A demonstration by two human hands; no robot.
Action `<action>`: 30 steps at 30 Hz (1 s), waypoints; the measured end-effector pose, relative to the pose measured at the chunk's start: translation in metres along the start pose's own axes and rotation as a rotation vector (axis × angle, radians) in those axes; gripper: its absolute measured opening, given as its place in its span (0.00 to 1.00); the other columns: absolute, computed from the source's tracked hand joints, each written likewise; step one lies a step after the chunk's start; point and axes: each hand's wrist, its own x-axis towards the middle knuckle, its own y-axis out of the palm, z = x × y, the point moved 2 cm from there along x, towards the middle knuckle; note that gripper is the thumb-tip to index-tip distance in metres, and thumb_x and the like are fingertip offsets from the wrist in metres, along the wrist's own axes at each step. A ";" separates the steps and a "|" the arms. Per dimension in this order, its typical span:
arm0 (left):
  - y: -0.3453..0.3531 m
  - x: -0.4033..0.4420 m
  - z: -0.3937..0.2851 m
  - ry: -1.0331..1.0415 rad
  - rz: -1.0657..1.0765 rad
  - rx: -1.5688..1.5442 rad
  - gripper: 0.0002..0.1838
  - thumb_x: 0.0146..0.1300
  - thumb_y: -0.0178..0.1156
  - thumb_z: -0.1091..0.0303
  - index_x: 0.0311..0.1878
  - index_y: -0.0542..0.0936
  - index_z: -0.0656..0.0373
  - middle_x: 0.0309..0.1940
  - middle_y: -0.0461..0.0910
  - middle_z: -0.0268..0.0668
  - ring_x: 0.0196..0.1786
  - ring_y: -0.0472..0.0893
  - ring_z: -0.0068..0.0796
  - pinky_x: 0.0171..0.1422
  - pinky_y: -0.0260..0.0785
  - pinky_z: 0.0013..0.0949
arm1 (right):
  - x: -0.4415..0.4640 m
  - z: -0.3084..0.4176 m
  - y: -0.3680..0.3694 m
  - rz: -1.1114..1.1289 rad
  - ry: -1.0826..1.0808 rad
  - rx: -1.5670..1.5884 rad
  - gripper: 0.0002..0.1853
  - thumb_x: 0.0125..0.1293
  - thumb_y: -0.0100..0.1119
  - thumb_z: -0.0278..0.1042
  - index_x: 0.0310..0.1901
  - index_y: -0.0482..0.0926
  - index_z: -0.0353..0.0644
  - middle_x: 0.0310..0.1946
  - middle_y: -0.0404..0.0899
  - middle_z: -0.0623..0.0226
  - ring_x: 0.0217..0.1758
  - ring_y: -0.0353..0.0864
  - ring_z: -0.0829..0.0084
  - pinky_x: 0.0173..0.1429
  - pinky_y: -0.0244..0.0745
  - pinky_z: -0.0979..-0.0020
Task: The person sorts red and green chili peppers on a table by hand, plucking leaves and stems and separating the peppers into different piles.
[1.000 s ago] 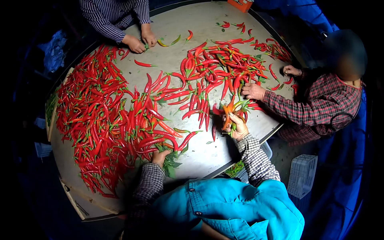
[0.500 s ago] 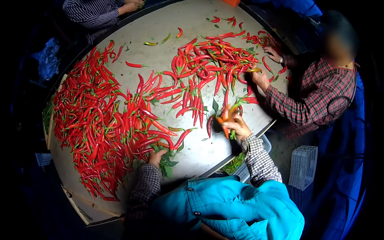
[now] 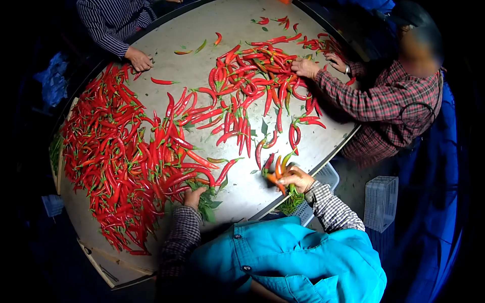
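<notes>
My right hand (image 3: pixel 299 180) is closed round several orange and greenish chili peppers (image 3: pixel 274 178), just above the near edge of the table. Their tips and stems stick out past the fingers. My left hand (image 3: pixel 194 197) is at the near side of the big heap of red chili peppers (image 3: pixel 118 146), closed on a bunch of green leaves (image 3: pixel 208 202); most of its fingers are hidden. Red peppers lie right against that hand, and a looser spread of red chilies (image 3: pixel 252 76) covers the table's far middle.
Across the metal table (image 3: pixel 242 194), a person in a plaid shirt (image 3: pixel 384 101) handles peppers at the right. Another person's hand (image 3: pixel 139 59) reaches the heap from the far left. Below the right edge stands a crate (image 3: pixel 328 175) with green peppers (image 3: pixel 292 203); another crate (image 3: pixel 381 202) is on the floor.
My right hand has drawn back toward the table's near edge with its peppers. The plaid-sleeved person's hand has moved up to the spread chilies, and the striped-sleeved person has reached to the heap.
</notes>
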 end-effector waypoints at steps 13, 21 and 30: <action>0.007 -0.018 -0.021 -0.050 -0.033 0.097 0.17 0.45 0.63 0.76 0.42 0.76 0.65 0.36 0.79 0.37 0.36 0.78 0.31 0.41 0.71 0.32 | -0.071 0.015 -0.060 -0.192 -0.086 0.454 0.23 0.52 0.60 0.28 0.51 0.68 0.38 0.36 0.74 0.60 0.35 0.74 0.69 0.38 0.73 0.69; 0.001 -0.007 -0.011 -0.122 -0.010 0.049 0.24 0.45 0.64 0.72 0.47 0.70 0.71 0.39 0.77 0.45 0.36 0.79 0.36 0.38 0.74 0.36 | -0.151 -0.097 -0.151 -0.787 -0.017 0.416 0.17 0.54 0.60 0.27 0.45 0.69 0.39 0.30 0.77 0.63 0.29 0.78 0.69 0.29 0.78 0.66; 0.007 -0.018 -0.023 -0.111 0.011 0.048 0.20 0.46 0.64 0.71 0.44 0.74 0.68 0.36 0.78 0.40 0.34 0.79 0.34 0.38 0.73 0.32 | -0.128 -0.146 -0.225 -1.509 -0.018 -0.011 0.09 0.53 0.60 0.25 0.38 0.76 0.38 0.25 0.74 0.70 0.28 0.71 0.78 0.32 0.70 0.73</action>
